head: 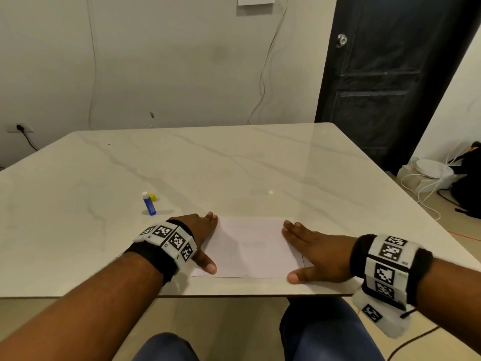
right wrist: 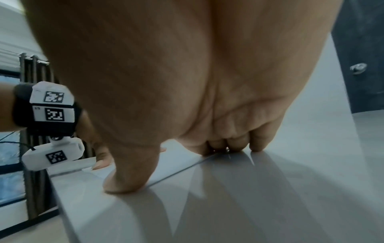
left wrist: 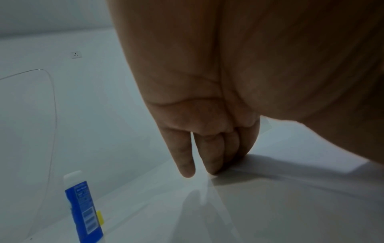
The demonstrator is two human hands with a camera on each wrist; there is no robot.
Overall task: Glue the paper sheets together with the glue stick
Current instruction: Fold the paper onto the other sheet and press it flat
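- My left hand (head: pixel 201 238) lies flat on the left edge of the paper sheets (head: pixel 251 247), fingers straight, thumb on the near left corner.
- My right hand (head: pixel 316 252) lies flat on the right edge, fingers straight and together, thumb down by the near right corner; neither hand grips anything.
- The sheets lie stacked near the front edge of the table (head: pixel 234 173), and a sliver of a lower sheet peeks out at the near right corner.
- The glue stick (head: pixel 149 203) stands upright left of the sheets, apart from them, with a small yellow thing (head: pixel 153 196), maybe its cap, just behind it.
- I judge this the pressing or squaring step; whether glue is already on, I cannot tell.
- Next I would smooth outward from the middle, keeping the edges matched, or else reach left for the glue stick.
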